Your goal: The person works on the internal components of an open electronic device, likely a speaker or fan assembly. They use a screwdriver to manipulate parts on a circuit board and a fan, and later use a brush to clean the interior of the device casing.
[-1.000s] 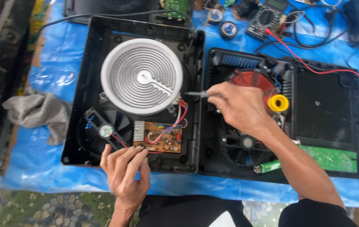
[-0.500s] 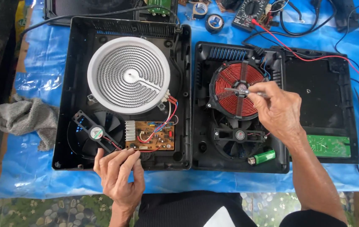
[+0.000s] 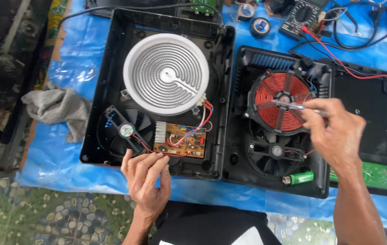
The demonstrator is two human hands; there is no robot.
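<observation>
Two opened black cooker housings lie side by side on a blue tarp. My left hand (image 3: 146, 179) rests on the front edge of the left housing (image 3: 111, 59), fingertips touching the red wires beside a brown circuit board (image 3: 180, 140). A white spiral heating element (image 3: 166, 72) and a black fan (image 3: 125, 130) sit in that housing. My right hand (image 3: 334, 131) holds a thin metal screwdriver (image 3: 288, 105), its tip over the centre of the red copper coil (image 3: 282, 102) in the right housing (image 3: 238, 136).
A green lighter (image 3: 300, 178) lies by the right fan (image 3: 276, 152). A black glass top with a green board (image 3: 377, 176) sits to the right. A grey rag (image 3: 55, 106) is at left. A multimeter (image 3: 300, 18) with red leads and tape rolls lie at the back.
My right hand moved right with the screwdriver, from the gap between the housings onto the red coil's centre. My left hand stayed at the circuit board's front edge.
</observation>
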